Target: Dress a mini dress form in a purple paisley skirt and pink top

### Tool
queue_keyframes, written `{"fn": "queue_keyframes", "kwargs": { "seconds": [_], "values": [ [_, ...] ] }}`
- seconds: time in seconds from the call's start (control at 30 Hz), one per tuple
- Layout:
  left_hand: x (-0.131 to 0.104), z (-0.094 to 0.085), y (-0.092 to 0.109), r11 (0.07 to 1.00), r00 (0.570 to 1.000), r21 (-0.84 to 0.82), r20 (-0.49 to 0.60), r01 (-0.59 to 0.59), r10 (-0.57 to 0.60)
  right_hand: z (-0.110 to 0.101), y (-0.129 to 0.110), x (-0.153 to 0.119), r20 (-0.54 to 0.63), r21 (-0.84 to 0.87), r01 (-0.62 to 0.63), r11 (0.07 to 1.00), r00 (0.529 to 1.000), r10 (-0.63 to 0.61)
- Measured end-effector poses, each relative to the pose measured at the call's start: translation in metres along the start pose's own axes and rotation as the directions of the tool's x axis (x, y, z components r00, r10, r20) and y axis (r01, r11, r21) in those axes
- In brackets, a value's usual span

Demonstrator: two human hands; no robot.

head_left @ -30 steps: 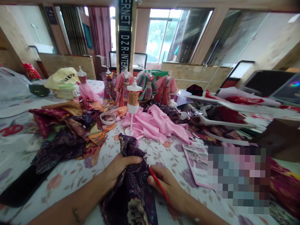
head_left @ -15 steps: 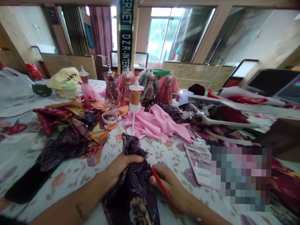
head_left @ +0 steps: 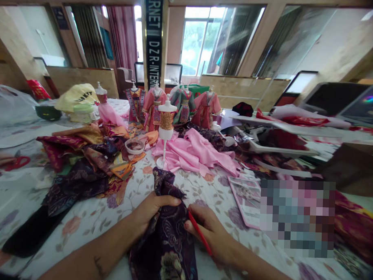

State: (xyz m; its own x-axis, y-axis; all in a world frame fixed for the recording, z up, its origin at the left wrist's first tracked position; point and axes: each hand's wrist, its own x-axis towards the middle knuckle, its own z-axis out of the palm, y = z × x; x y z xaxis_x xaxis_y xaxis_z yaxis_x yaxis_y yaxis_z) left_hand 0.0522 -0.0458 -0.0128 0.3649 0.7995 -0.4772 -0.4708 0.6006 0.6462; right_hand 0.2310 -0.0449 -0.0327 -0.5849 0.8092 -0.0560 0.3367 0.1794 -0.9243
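A dark purple patterned cloth (head_left: 173, 241) hangs in folds in front of me. My left hand (head_left: 155, 208) grips its upper part, thumb on top and fingers behind the fabric. At the cloth's right edge my right hand (head_left: 206, 228) is closed around red-handled scissors (head_left: 200, 232); their blades are hidden. Just beyond the cloth stands a small white dress form (head_left: 166, 133) with a gold patterned bodice. Pink satin fabric (head_left: 195, 152) lies crumpled behind and right of it.
Several dressed miniature forms (head_left: 178, 107) stand at the back. A heap of fabric scraps (head_left: 88, 153) and a tape roll (head_left: 135, 146) lie left. At the far left edge another person's hand (head_left: 0, 160) is by red-handled scissors (head_left: 19, 163). A pink-edged card (head_left: 244, 199) lies right.
The view has shifted slightly, so the scene sits a little further left. Both hands keep their hold, and the cloth's top fold has dipped slightly.
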Motion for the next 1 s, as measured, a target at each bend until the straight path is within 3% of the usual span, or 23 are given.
{"fn": "queue_keyframes", "kwargs": {
  "seconds": [0.4, 0.7, 0.87, 1.0],
  "values": [
    [-0.0012, -0.0001, 0.003, 0.996, 0.995, -0.046, -0.047, 0.082, -0.084, 0.0012, -0.0011, 0.0008, 0.009, 0.01, -0.014, 1.0, 1.0, 0.014],
    [0.002, -0.0037, -0.0012, 0.997, 0.997, -0.043, 0.042, 0.069, -0.067, -0.0001, -0.007, 0.0022, 0.002, 0.036, 0.003, 0.999, 1.0, -0.003],
    [0.0023, -0.0044, -0.0005, 0.99, 0.991, -0.058, 0.053, 0.129, -0.126, 0.0034, -0.0039, 0.0036, 0.002, 0.059, 0.019, 0.998, 1.0, -0.019],
    [0.0038, -0.0056, -0.0008, 0.993, 0.993, -0.049, 0.042, 0.112, -0.11, 0.0053, -0.0014, 0.0036, -0.016, 0.015, 0.004, 1.0, 1.0, -0.004]
  ]
}}
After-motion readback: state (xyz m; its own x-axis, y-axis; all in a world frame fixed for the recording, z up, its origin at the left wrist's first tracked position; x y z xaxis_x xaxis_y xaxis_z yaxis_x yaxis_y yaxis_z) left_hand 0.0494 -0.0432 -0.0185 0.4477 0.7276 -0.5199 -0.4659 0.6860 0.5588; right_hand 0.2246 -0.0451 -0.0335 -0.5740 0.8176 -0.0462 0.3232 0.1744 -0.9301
